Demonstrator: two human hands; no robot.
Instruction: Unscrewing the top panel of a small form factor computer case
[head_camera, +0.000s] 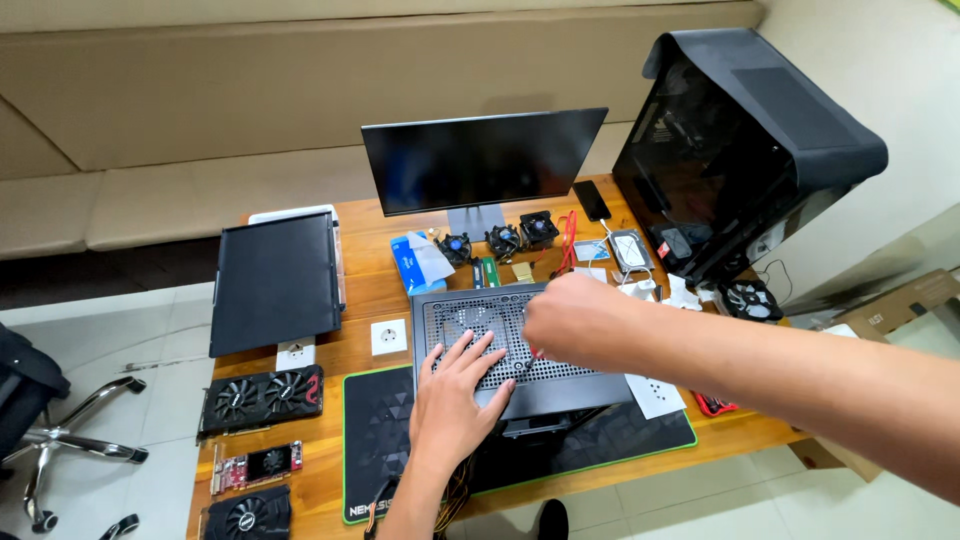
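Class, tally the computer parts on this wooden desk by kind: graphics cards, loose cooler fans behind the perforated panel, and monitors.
Graphics cards with fans, left edge: 3
Small black cooler fans by the monitor stand: 3
Black flat monitors: 1
Total: 7

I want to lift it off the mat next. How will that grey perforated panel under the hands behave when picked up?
The perforated panel looks like thin sheet metal, so probably stiff and fairly light. It overhangs what lies beneath, so it may tip once the left hand pressing it lifts. The right hand works at its middle; a fastening there might hold it.
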